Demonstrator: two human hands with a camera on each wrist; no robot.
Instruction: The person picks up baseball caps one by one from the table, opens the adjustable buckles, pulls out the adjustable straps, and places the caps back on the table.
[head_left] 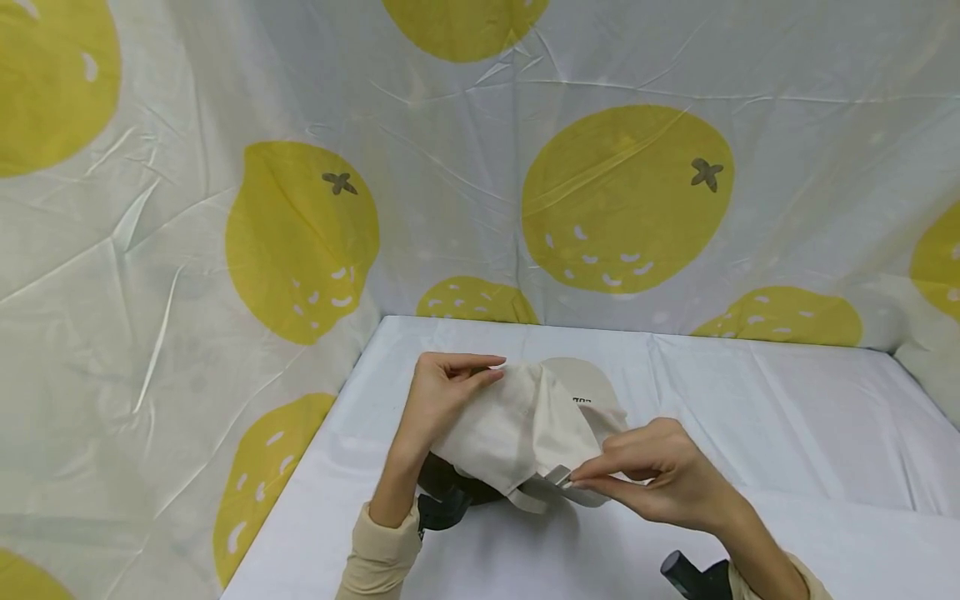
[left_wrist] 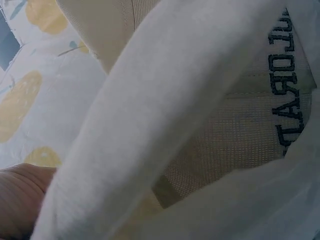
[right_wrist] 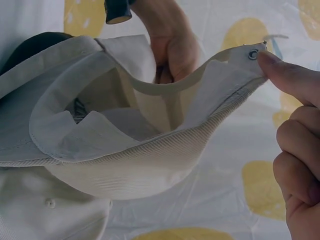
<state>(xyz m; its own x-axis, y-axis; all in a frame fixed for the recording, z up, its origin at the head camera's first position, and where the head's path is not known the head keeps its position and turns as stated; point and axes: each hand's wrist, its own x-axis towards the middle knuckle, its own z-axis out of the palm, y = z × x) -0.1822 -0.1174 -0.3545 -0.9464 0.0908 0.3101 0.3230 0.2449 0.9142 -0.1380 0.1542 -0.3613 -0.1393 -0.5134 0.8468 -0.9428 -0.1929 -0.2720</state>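
Between both hands is a pale cream baseball cap (head_left: 498, 437). In the right wrist view the inside of the cap (right_wrist: 145, 107) faces the camera. My left hand (head_left: 442, 396) pinches its upper left edge between thumb and fingers. My right hand (head_left: 656, 471) pinches the end of the cap's strap, beside a small metal fitting (head_left: 558, 476); a round snap (right_wrist: 253, 54) shows by the fingertip in the right wrist view. Close up in the left wrist view are a white fabric band (left_wrist: 135, 115), mesh, and dark lettering (left_wrist: 286, 85).
Under the cap, at its left, lies a dark rounded thing (head_left: 480, 490), partly hidden. A pale panel with an eyelet (right_wrist: 50, 203) shows below the cap; whether it is a second cap I cannot tell. White cloth covers the table (head_left: 787, 417); a lemon-print curtain (head_left: 450, 183) hangs behind.
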